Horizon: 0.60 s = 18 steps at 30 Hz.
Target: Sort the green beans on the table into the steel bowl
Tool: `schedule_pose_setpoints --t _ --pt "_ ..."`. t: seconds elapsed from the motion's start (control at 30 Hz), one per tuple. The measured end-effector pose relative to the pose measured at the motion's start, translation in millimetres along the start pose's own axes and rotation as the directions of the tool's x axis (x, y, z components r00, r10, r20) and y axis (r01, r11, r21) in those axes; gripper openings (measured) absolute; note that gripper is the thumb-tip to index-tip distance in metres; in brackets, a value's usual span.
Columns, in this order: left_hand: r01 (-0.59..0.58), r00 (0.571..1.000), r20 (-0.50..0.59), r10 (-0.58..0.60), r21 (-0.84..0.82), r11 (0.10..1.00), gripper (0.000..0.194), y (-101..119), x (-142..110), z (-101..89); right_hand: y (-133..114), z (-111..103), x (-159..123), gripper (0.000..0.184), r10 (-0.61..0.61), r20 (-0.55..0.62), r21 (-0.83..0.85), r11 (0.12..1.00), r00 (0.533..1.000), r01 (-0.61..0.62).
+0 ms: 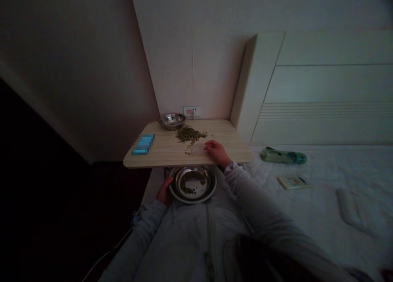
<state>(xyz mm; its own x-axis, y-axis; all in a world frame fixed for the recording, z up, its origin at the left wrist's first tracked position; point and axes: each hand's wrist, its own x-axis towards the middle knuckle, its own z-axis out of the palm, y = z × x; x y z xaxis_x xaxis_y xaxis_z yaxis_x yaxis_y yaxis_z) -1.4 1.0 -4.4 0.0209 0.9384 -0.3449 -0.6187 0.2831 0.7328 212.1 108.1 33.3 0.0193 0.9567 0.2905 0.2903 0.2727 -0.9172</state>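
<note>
While my left hand (164, 192) grips the rim of a steel bowl (193, 183) holding some seeds (188, 186), my right hand (216, 153) lies loosely curled on the desk (229, 140), a pile of dried green seeds (188, 135) just left of it.

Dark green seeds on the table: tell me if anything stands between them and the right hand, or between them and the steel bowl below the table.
Nothing visible stands between the right hand and the dark green seeds. Toward the steel bowl, held by the left hand, only the table's front edge intervenes; the bowl sits lower, just beyond it.
</note>
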Motion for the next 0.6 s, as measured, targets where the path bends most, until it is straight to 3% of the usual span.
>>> schedule_pose_setpoints --t 0.6 --pt "0.014 1.000 -0.008 -0.015 -0.024 1.000 0.011 -1.1 0.2 -1.1 1.7 0.5 0.4 0.020 -0.017 0.084 0.058 0.998 0.996 0.012"
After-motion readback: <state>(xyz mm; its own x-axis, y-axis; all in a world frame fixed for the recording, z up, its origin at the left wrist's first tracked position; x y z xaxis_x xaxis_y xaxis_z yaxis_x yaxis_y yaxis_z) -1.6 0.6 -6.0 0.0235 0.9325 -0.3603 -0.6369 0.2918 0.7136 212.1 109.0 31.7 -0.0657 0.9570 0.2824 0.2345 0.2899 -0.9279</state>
